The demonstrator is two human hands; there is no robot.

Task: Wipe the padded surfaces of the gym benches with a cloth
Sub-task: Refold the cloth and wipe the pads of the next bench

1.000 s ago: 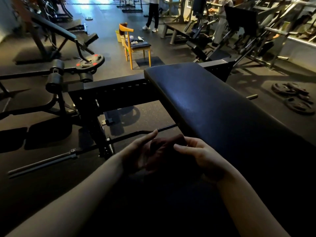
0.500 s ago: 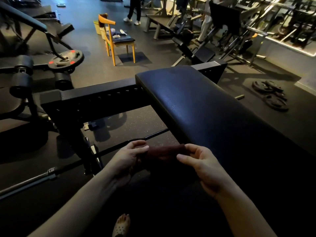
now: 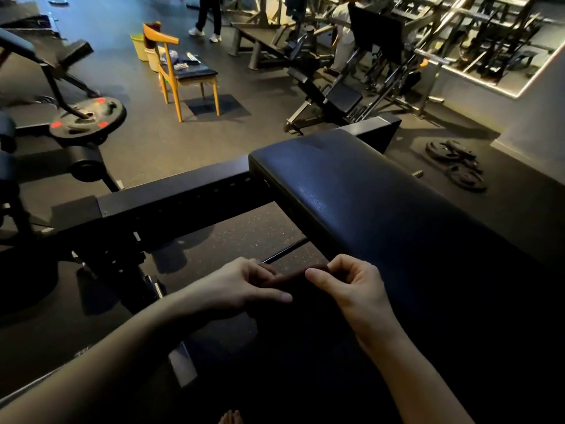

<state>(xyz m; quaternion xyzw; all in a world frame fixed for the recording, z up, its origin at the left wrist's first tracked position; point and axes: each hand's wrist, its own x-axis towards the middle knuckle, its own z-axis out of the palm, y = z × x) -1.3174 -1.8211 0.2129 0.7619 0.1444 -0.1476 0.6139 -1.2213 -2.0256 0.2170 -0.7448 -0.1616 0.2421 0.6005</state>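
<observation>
A dark brown cloth (image 3: 289, 278) is stretched between my two hands, just off the near left edge of the black padded bench (image 3: 367, 203). My left hand (image 3: 241, 286) pinches the cloth's left end with curled fingers. My right hand (image 3: 351, 286) pinches its right end between thumb and fingers. The cloth's lower part is lost in shadow. The bench pad runs from the lower right up toward the middle of the view.
A black steel frame beam (image 3: 171, 200) crosses left of the pad, with a barbell bar (image 3: 284, 249) on the floor below. A wooden chair (image 3: 183, 71) and yellow buckets (image 3: 139, 45) stand farther off. Weight plates (image 3: 458, 166) lie at right. People stand among machines behind.
The view has tipped down and shifted right. My hands have drawn slightly apart, the fingers curling tighter on the ends of the cloth.
</observation>
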